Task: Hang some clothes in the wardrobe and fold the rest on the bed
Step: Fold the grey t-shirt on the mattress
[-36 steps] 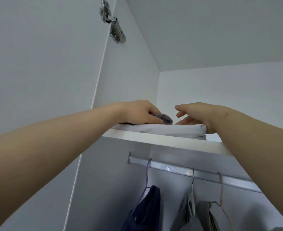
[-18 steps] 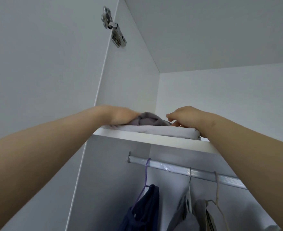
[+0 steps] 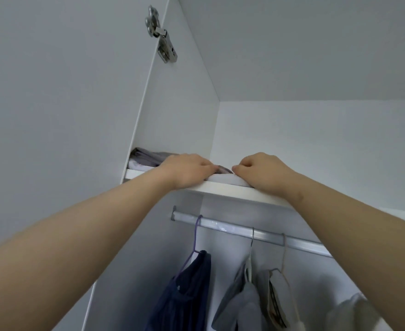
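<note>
Pressing flat on the folded clothes (image 3: 223, 179), the left hand (image 3: 187, 169) could drag them off the shelf (image 3: 232, 191); right hand (image 3: 261, 172) curled, grip unclear.

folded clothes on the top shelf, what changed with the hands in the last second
The right hand closed in toward the left hand and its fingers curled down onto the folded clothes. Left hand stayed pressing on them; hanging garments unchanged.
</note>
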A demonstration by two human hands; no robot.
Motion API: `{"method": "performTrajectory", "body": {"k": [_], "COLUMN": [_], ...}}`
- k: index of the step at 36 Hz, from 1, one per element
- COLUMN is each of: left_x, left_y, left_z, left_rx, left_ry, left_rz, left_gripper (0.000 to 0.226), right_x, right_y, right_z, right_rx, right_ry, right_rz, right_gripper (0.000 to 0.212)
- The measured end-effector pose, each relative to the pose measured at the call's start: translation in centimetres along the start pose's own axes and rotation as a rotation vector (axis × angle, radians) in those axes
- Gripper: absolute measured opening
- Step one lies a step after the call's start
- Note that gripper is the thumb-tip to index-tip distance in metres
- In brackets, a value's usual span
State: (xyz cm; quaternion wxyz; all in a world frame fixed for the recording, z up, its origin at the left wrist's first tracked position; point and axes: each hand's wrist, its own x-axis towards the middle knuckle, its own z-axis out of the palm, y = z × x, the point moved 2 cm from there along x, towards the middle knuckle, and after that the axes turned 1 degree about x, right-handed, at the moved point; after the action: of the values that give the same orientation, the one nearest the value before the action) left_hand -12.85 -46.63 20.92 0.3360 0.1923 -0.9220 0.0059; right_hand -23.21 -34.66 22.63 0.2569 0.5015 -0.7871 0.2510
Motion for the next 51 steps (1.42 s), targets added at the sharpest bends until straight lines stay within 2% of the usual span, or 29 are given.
{"method": "performTrajectory", "body": {"k": [3, 5, 9, 11, 13, 16, 20, 25, 33, 37, 47, 51], "left_x": [-0.6, -1.0, -2.8, -4.2, -5.9, -8.3, -11.2, -14.3, -21.8, -26.7, -40.5, -46.4], "left_y": [0.4, 0.9, 2.8, 4.3, 5.9, 8.4, 11.6, 16.7, 26.2, 31.5, 43.5, 47.8], "left_z": [-0.1, -0.2, 0.3, 0.8, 1.9, 4.3, 7.0, 9.9, 12.1, 12.5, 11.9, 10.5], "left_rx": [0.042, -0.031, -0.298, -0.479, -0.668, -0.877, -1.137, -1.449, -1.751, -1.783, -1.855, -1.877], "left_ry": [0.051, 0.128, 0.384, 0.473, 0.529, 0.525, 0.430, 0.168, -0.140, -0.331, -0.741, -0.955], "left_rz": [-0.042, -0.053, -0.004, 0.049, 0.077, 0.131, 0.191, 0.152, 0.150, 0.183, 0.077, 0.171], "left_gripper": [0.043, 0.046, 0.045, 0.033, 0.017, 0.011, 0.018, 0.019, 0.022, 0.022, 0.015, 0.014], "right_x": [-1.2, -2.1, -4.7, -6.6, -8.9, -12.4, -17.8, -26.6, -40.3, -46.8, -63.9, -70.5], "right_y": [0.0, 0.0, -0.1, 0.0, 0.0, 0.6, 2.4, 5.4, 7.4, 7.0, 3.8, 2.1], "right_z": [-0.2, -0.6, -1.2, -1.3, -0.9, -0.5, -0.6, -2.2, -5.5, -7.5, -14.0, -15.9], "right_rx": [-0.016, 0.014, 0.178, 0.280, 0.341, 0.418, 0.542, 0.608, 0.595, 0.580, 0.477, 0.468], "right_ry": [0.051, 0.102, 0.268, 0.374, 0.448, 0.495, 0.504, 0.597, 0.781, 0.823, 0.966, 1.015], "right_rz": [-0.013, -0.022, -0.024, -0.012, -0.013, 0.014, 0.163, 0.416, 0.701, 0.797, 1.067, 1.190], "right_gripper": [0.027, 0.024, 0.015, 0.016, 0.015, 0.014, 0.012, 0.013, 0.018, 0.020, 0.016, 0.013]}}
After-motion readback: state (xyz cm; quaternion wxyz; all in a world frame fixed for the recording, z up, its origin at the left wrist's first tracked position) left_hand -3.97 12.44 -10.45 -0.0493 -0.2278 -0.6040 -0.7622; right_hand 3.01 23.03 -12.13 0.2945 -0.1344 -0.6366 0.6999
